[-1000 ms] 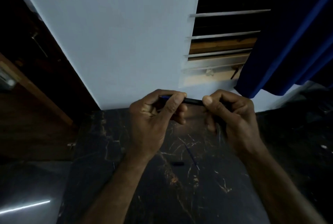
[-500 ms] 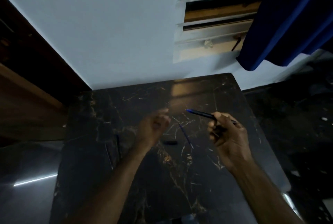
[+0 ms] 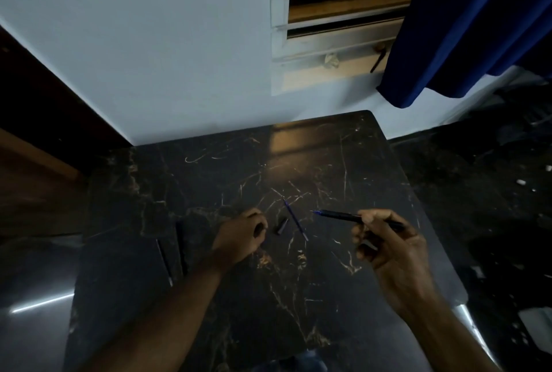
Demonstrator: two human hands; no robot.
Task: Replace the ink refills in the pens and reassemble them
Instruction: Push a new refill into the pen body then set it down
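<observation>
My right hand [image 3: 388, 246] holds a dark pen [image 3: 343, 216] with its blue tip pointing left, raised a little above the black marble table [image 3: 268, 297]. My left hand [image 3: 242, 235] rests low on the table with its fingers curled, just left of a small black pen cap [image 3: 281, 225]. A thin blue refill [image 3: 295, 219] lies on the table just right of the cap, between my two hands. Two more dark pen parts [image 3: 174, 252] lie side by side on the table to the left of my left forearm.
A pale wall [image 3: 149, 57] rises right behind the table's far edge. A barred window [image 3: 337, 19] and a blue curtain [image 3: 463, 22] are at the upper right. Dark wooden furniture [image 3: 38, 168] stands to the left, dark floor to the right.
Both hands held the pen together up near the wall. My left hand let go and dropped to the table beside the cap. My right hand lowered with the pen. The view tilted down.
</observation>
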